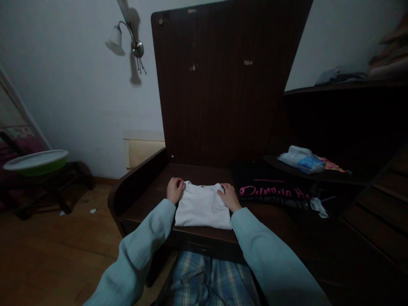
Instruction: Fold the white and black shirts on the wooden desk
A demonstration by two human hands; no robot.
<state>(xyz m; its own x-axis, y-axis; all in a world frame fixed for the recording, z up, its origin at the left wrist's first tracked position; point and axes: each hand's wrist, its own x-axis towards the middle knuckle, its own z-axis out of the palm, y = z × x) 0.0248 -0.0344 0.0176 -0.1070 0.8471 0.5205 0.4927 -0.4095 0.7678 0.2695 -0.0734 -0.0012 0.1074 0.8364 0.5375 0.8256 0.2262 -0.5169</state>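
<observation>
Left of the pink-lettered black bundle (274, 192), the folded white shirt (203, 207) — likely light, limp — suits holding at its shoulder corners, where left hand (174, 190) and right hand (230, 197) touch, though whether fingers pinch I cannot tell.

The left arm (137, 244) and the right arm (270, 257) both reach forward and lean in a bit toward each other. The left hand (174, 190) is back side up, its fingers curled in a small grip. The right hand (230, 198) is back side up too, its thumb poking inward
</observation>
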